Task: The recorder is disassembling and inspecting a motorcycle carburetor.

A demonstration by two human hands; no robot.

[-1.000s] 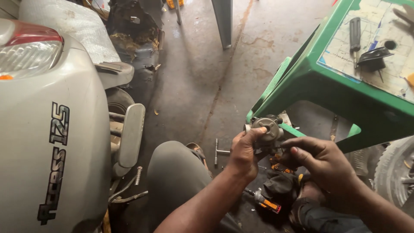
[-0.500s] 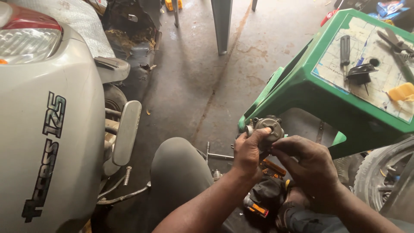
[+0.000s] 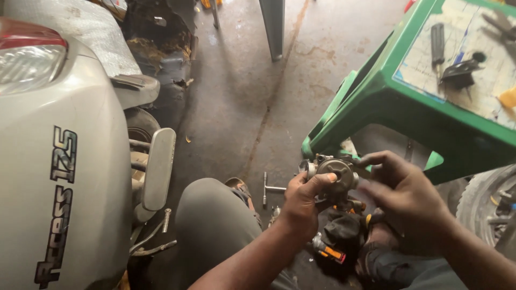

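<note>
gripping a round metal carburetor (image 3: 334, 173), left hand (image 3: 301, 201) clenched; right hand (image 3: 406, 193) beside, fingers loose

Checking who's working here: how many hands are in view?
2. The left hand grips the grey metal carburettor; the right hand touches it from the right. No other hands show.

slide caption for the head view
Left hand holds a round grey metal engine part; right hand touches it.
</note>
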